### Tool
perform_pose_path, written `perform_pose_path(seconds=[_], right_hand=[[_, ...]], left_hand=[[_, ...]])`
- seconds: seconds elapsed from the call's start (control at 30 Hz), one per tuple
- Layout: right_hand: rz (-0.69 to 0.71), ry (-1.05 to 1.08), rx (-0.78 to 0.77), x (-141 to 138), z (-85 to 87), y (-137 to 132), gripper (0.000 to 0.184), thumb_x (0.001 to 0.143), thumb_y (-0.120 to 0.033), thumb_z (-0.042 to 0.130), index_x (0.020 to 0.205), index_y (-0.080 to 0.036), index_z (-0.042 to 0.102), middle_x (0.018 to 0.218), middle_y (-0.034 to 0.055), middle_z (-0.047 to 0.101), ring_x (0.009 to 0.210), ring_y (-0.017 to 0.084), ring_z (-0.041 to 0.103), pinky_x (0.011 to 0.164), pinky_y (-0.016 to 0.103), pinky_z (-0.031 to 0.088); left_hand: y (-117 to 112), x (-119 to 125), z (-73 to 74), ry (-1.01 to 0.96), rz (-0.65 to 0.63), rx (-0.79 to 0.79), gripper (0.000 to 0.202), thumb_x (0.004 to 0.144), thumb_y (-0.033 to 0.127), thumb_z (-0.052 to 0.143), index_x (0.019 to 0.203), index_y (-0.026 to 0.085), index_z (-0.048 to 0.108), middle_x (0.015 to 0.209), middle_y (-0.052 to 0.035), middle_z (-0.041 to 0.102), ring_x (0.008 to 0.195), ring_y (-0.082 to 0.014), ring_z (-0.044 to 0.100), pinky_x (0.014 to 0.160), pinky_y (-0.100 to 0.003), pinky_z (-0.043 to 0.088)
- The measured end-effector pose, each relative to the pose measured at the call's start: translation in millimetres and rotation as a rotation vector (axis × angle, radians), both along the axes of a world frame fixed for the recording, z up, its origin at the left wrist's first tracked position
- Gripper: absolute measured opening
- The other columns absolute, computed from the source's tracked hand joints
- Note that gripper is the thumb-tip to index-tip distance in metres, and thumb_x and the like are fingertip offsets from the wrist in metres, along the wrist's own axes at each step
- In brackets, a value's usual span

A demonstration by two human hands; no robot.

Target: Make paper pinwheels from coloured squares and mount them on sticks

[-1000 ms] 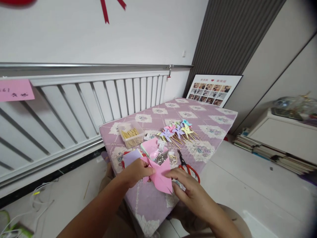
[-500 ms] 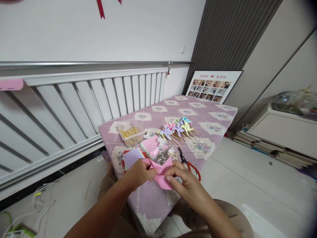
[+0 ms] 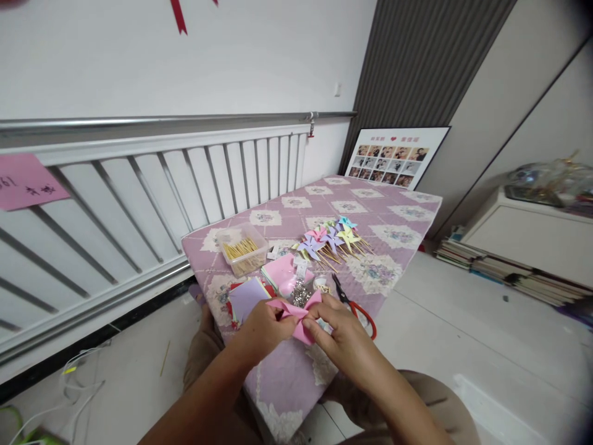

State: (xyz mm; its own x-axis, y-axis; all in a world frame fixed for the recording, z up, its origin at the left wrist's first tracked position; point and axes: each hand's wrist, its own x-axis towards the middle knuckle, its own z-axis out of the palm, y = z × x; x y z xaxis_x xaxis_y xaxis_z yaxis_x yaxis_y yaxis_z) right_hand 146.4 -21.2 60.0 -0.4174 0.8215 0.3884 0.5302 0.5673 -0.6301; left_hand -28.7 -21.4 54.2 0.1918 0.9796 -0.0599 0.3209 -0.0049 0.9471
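A pink paper pinwheel (image 3: 302, 337) with folded blades is held between both hands, just above the near end of the table. My left hand (image 3: 266, 327) pinches its left side with thumb and fingers. My right hand (image 3: 340, 327) grips the right side, its thumb and index finger meeting near the centre. Parts of the paper are hidden by the fingers. Right behind it lies a pile of small silvery pins (image 3: 302, 292). Red-handled pliers or scissors (image 3: 354, 304) rest beside my right hand. A stack of lilac paper squares (image 3: 249, 299) lies beyond my left hand.
A clear plastic box of thin wooden sticks (image 3: 243, 250) stands at the table's left edge. Several finished pinwheels on sticks (image 3: 333, 240) lie mid-table. Pink paper sheets (image 3: 281, 272) are near the pins. A radiator (image 3: 208, 179) runs along the left; the patterned tablecloth (image 3: 278, 383) reaches my knees.
My right thumb has moved in toward the pinwheel's centre, and the lower blade shows less. Both hands keep hold of the paper. The view has shifted slightly.
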Motion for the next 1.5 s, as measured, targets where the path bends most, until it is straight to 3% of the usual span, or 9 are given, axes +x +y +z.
perform_pose_path(seconds=[0.4, 0.67, 0.83, 0.93, 1.0, 1.07, 1.17, 1.5], right_hand=[[-0.032, 0.03, 0.011, -1.5, -3.4, 4.9, 0.02, 0.086, -0.016, 0.054, 0.067, -0.021, 0.054, 0.076, 0.0011, 0.052, 0.073, 0.017, 0.053, 0.065, 0.028, 0.041], [-0.073, 0.012, 0.024, -5.0, -7.3, 4.3, 0.018, 0.082, -0.015, 0.054, 0.065, -0.021, 0.051, 0.073, 0.0002, 0.054, 0.07, 0.017, 0.055, 0.063, 0.027, 0.04], [-0.181, 0.124, -0.046, -14.7, -10.3, 3.6, 0.007, 0.077, -0.018, 0.056, 0.08, -0.022, 0.053, 0.079, 0.0002, 0.061, 0.073, 0.017, 0.06, 0.065, 0.028, 0.046], [-0.241, 0.269, -0.145, -20.5, -15.9, 2.8, 0.041, 0.073, -0.018, 0.058, 0.113, -0.02, 0.051, 0.088, 0.0026, 0.065, 0.071, 0.016, 0.061, 0.064, 0.028, 0.049], [-0.241, 0.354, -0.209, -23.3, -20.7, 2.7, 0.065, 0.074, -0.018, 0.057, 0.135, -0.02, 0.037, 0.089, 0.0032, 0.066, 0.066, 0.015, 0.06, 0.061, 0.027, 0.049], [-0.237, 0.403, -0.259, -25.2, -24.5, 2.9, 0.075, 0.074, -0.018, 0.057, 0.143, -0.02, 0.027, 0.086, 0.0017, 0.065, 0.057, 0.012, 0.055, 0.056, 0.024, 0.047], [-0.255, 0.421, -0.278, -26.4, -26.2, 3.3, 0.077, 0.073, -0.018, 0.058, 0.144, -0.021, 0.028, 0.086, 0.0007, 0.064, 0.051, 0.009, 0.048, 0.05, 0.022, 0.043], [-0.243, 0.355, -0.291, -24.0, -23.6, 3.1, 0.076, 0.074, -0.016, 0.055, 0.145, -0.02, 0.026, 0.076, -0.003, 0.06, 0.049, 0.009, 0.046, 0.049, 0.022, 0.042]], left_hand=[[2.0, 5.1, -13.3, 0.016, 0.05, -0.016, 0.019, 0.073, 0.024, 0.051, 0.077, 0.014, 0.067, 0.063, 0.0012, 0.056, 0.057, -0.0122, 0.044, 0.054, -0.023, 0.034], [-1.2, 7.8, -11.4, 0.047, 0.117, -0.028, 0.017, 0.073, 0.027, 0.053, 0.064, 0.015, 0.062, 0.055, 0.003, 0.048, 0.053, -0.0108, 0.038, 0.049, -0.023, 0.029], [-1.7, 7.5, -22.6, 0.0, 0.199, -0.096, 0.019, 0.072, 0.031, 0.057, 0.062, 0.016, 0.062, 0.048, 0.0043, 0.045, 0.048, -0.0109, 0.038, 0.048, -0.024, 0.028], [-1.6, 7.3, -30.2, -0.067, 0.188, -0.104, 0.021, 0.073, 0.033, 0.057, 0.061, 0.017, 0.062, 0.047, 0.0029, 0.049, 0.048, -0.0124, 0.043, 0.049, -0.024, 0.031], [-1.5, 7.5, -33.6, -0.09, 0.188, -0.109, 0.024, 0.074, 0.035, 0.056, 0.058, 0.017, 0.061, 0.047, 0.0019, 0.05, 0.05, -0.0135, 0.046, 0.051, -0.025, 0.033], [-1.3, 7.7, -35.4, -0.11, 0.189, -0.115, 0.025, 0.074, 0.035, 0.056, 0.057, 0.017, 0.06, 0.047, 0.0012, 0.051, 0.052, -0.0142, 0.048, 0.052, -0.025, 0.035], [-1.1, 8.0, -35.8, -0.151, 0.176, -0.136, 0.024, 0.074, 0.035, 0.056, 0.059, 0.017, 0.061, 0.049, 0.0004, 0.053, 0.054, -0.0145, 0.05, 0.053, -0.024, 0.038], [-4.0, 6.3, -34.0, -0.376, 0.089, -0.207, 0.019, 0.074, 0.031, 0.056, 0.077, 0.015, 0.065, 0.068, -0.0012, 0.059, 0.061, -0.014, 0.052, 0.059, -0.026, 0.046]])
